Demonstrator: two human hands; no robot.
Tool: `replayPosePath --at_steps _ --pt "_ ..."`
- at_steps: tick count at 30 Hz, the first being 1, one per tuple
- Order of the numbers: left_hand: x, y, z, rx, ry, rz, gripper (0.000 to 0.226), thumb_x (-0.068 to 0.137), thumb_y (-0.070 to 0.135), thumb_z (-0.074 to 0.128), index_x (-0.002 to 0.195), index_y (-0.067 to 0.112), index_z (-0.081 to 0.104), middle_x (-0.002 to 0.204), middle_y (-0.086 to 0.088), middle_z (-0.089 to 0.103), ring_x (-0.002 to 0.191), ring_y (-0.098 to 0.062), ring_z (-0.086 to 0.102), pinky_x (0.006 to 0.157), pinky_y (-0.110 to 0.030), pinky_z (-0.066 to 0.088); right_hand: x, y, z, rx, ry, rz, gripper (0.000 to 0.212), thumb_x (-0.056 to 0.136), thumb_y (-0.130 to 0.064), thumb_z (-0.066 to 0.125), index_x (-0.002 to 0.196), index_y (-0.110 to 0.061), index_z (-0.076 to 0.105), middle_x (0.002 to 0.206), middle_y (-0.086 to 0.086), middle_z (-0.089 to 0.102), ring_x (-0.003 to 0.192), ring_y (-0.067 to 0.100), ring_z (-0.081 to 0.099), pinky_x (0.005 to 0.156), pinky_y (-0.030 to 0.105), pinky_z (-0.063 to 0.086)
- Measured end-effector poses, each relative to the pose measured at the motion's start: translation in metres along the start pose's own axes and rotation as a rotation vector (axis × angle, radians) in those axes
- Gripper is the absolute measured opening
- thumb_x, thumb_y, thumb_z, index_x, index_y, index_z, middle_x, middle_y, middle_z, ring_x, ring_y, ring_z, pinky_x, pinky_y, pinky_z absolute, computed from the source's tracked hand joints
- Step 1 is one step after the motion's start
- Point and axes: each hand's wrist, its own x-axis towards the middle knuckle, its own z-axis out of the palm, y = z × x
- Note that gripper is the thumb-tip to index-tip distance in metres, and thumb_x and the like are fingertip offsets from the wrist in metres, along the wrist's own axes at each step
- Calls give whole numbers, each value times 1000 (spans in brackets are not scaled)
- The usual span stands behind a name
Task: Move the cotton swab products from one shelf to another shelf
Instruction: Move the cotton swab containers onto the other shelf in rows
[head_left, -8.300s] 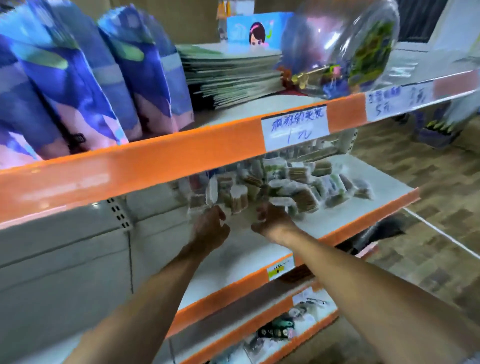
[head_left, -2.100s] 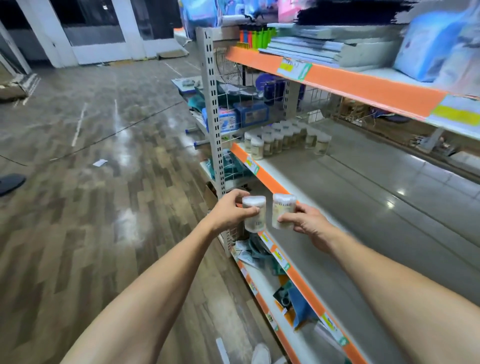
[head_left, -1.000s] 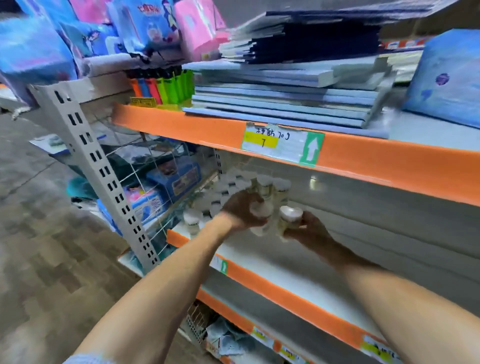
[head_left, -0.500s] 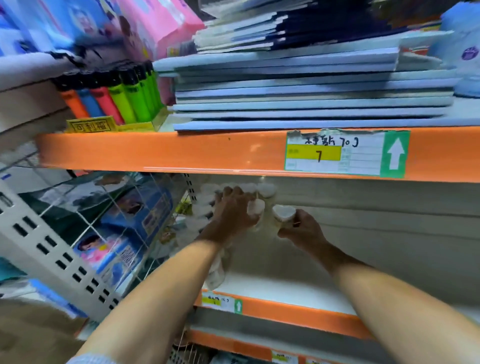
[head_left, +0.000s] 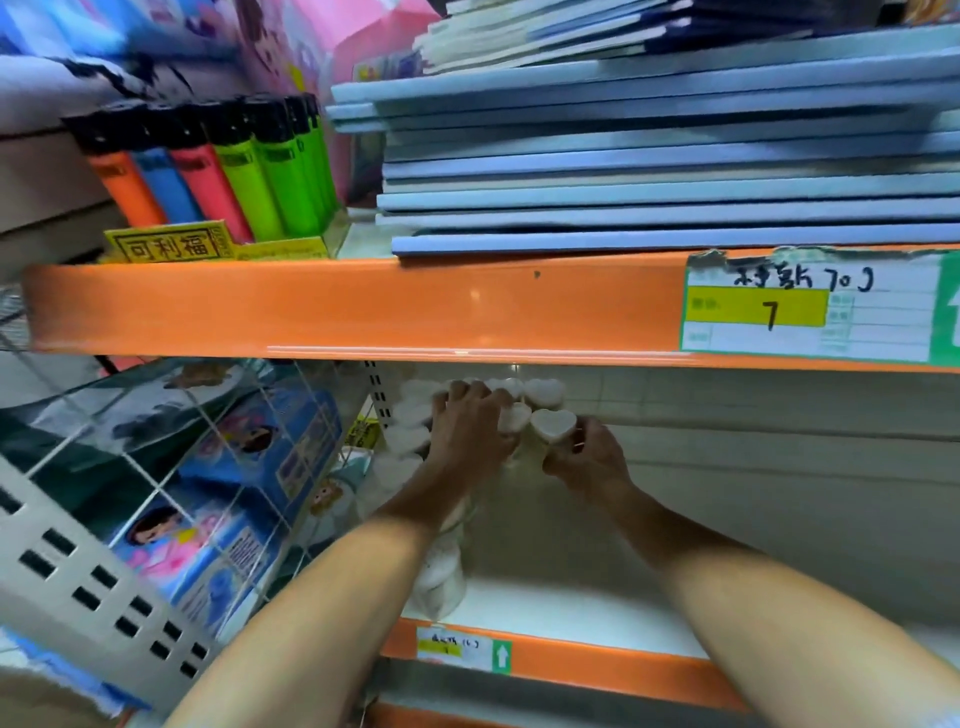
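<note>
Hands reach under the orange upper shelf (head_left: 363, 306) toward the middle of the frame. Left hand (head_left: 470, 431) lies with its back to the camera, fingers curled down around a heart-lidded swab jar (head_left: 514, 415) whose lid shows just right of the knuckles. Right hand (head_left: 589, 460), just right of it, grips a second jar (head_left: 553, 425) from the right side, thumb and fingers wrapped round its body, the heart lid facing the camera. The two jars sit side by side, nearly touching, between the hands. Behind and to the left of them a cluster of like jars (head_left: 415, 415) stands on the lower shelf (head_left: 571, 613), running toward the camera under the left forearm; whether the held jars rest on the shelf cannot be told. Lighters (head_left: 223, 176) in orange, blue, red and green stand at upper left on the top shelf, beside a stack of blue books (head_left: 649, 171). A price tag (head_left: 810, 309) marked 7 sits at the right of the orange edge. Blue boxes (head_left: 244, 467) fill a wire rack at lower left.
</note>
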Motion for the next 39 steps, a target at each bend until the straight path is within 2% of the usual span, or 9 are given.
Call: replayPosePath --at_steps 5,10,17,20,24,29,32,36,39 --pt "1 -6 1 -36 7 -35 49 77 42 67 122 29 55 124 1 57 120 -24 42 98 -40 28 8 2 16 41 66 63 54 64 -16 80 109 -18 51 107 2 62 96 20 61 78 36 54" --pt "3 -7 -2 -60 -11 -41 50 76 41 68 122 28 55 126 -1 55 121 -25 41 99 -40 29 12 2 22 61 96 79 54 64 -13 81 108 -18 50 106 3 60 95 19 59 73 29 47" --pt "3 -9 -2 -79 -9 -27 48 80 39 67 125 26 55 129 -1 55 122 -24 43 100 -41 31 14 2 24 48 101 77 57 65 -12 81 114 -14 53 110 5 59 98 20 58 72 27 45" --pt "3 -10 -2 -87 -4 -22 51 80 43 68 126 27 54 129 -1 54 122 -24 43 100 -41 31 14 1 25 31 99 96 61 63 -16 83 116 -14 54 112 6 58 100 21 58 75 29 47" --pt "1 -10 -4 -90 16 -17 57 79 49 68 129 26 53 127 -1 55 121 -24 44 100 -40 32 12 2 22 7 81 112 67 61 -14 83 121 -11 53 118 8 56 103 22 57 70 25 47" --pt "-3 0 -15 -109 23 27 57 82 47 65 132 23 51 129 -2 53 122 -23 43 101 -40 32 2 1 6 -59 75 136 74 65 -15 82 131 -13 49 127 10 51 112 23 53 90 35 51" --pt "-6 14 -21 -132 16 70 50 83 41 65 128 24 55 129 -2 54 123 -24 43 100 -40 31 -8 1 -9 -80 52 159 70 69 -13 81 132 -12 49 128 9 52 111 22 54 81 30 50" --pt "-9 32 -20 -179 -2 114 39 84 34 64 120 22 61 125 -4 59 119 -26 50 100 -40 34 -24 8 -30 -116 12 151 54 75 -12 76 125 -10 56 122 8 56 103 18 54 73 23 44" --pt "-14 51 -19 -238 -30 164 32 85 33 63 114 19 64 114 -4 64 106 -24 59 93 -38 46 -39 16 -54 -216 -31 152 49 78 -19 74 123 -12 58 121 6 57 104 18 54 78 27 46"
